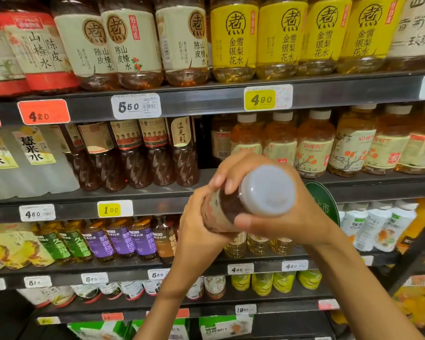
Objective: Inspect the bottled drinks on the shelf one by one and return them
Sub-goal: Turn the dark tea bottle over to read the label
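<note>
A dark tea bottle (227, 207) with a wide grey-white cap (268, 191) is tipped toward me in front of the shelves, cap facing the camera. My left hand (199, 229) grips its lower body from the left. My right hand (297, 217) wraps its neck just under the cap, fingers over the top and thumb below. Behind it, on the second shelf (157, 207), stands a row of similar dark bottles (157, 153), with a dark gap (205, 143) to their right.
Shelves fill the view. The top shelf (206, 99) carries cream-labelled and yellow-labelled bottles (280, 38). Orange tea bottles (314, 146) stand right of the gap. Purple and green bottles (123, 239) line the third shelf. Price tags (135, 106) run along the rails.
</note>
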{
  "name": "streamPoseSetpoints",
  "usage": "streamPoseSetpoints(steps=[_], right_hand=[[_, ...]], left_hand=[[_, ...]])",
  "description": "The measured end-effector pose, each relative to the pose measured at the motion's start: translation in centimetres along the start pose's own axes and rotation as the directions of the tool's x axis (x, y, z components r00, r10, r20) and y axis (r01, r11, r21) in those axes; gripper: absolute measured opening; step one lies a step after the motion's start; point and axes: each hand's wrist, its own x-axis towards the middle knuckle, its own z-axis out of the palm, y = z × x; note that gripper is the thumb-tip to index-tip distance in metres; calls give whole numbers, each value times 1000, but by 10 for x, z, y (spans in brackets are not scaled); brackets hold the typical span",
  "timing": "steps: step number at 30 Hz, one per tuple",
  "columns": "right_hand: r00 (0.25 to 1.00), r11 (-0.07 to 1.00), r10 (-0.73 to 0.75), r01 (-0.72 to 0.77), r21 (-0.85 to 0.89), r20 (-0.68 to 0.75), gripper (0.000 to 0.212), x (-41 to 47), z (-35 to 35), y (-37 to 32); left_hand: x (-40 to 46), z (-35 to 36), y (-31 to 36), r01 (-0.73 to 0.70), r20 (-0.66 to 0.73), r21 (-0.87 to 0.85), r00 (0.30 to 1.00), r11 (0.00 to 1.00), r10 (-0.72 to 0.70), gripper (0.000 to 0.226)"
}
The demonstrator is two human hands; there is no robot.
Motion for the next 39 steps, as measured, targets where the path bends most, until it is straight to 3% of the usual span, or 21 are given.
streamPoseSetpoints(steps=[3, 5, 8, 11, 15, 18, 21, 25, 28, 34, 37, 39], right_hand=[[980, 952, 146, -101, 289, -139, 22, 6, -5, 6], [945, 843, 277, -151, 517, -175, 23, 9, -10, 12], [875, 677, 440, -176, 714, -202, 37, 14, -13, 20], [760, 637, 590, -232, 735, -272, 25, 17, -16, 23], [702, 567, 670, -275, 777, -241, 37, 18, -19, 29], [668, 527, 708, -283, 801, -229, 38, 19, -19, 37], [623, 331, 774, -247, 911, -113, 40, 20, -17, 45], [541, 182, 841, -273, 945, -5, 43, 20, -17, 56], [490, 235, 871, -358, 904, -32, 52, 17, -17, 61], [456, 410, 875, -513, 754, -165, 36, 11, -28, 63], [424, 389, 893, -555, 736, -152, 26, 12, -27, 65], [410, 349, 906, -587, 731, -103, 23, 10, -22, 68]], left_hand=[[-13, -15, 0, -7, 189, -21, 982, 1000, 11, 63], [-15, -18, 5, 74, 350, -29, 935, 997, -60, 60], [-19, -17, 14, 164, 433, -146, 897, 976, -86, 55], [-25, -10, 23, 327, 464, -296, 871, 898, -164, 54], [-30, -7, 32, 416, 459, -371, 859, 830, -226, 52], [-33, -10, 40, 502, 543, -443, 810, 743, -224, 76], [-34, -8, 48, 548, 595, -484, 778, 682, -203, 89], [-38, -4, 53, 592, 603, -529, 767, 608, -221, 64], [-41, -7, 50, 597, 645, -624, 758, 504, -99, 49], [-39, -15, 40, 595, 548, -603, 793, 531, -266, 62], [-40, -16, 44, 631, 561, -626, 773, 459, -297, 65], [-38, -13, 51, 673, 611, -655, 740, 344, -282, 75]])
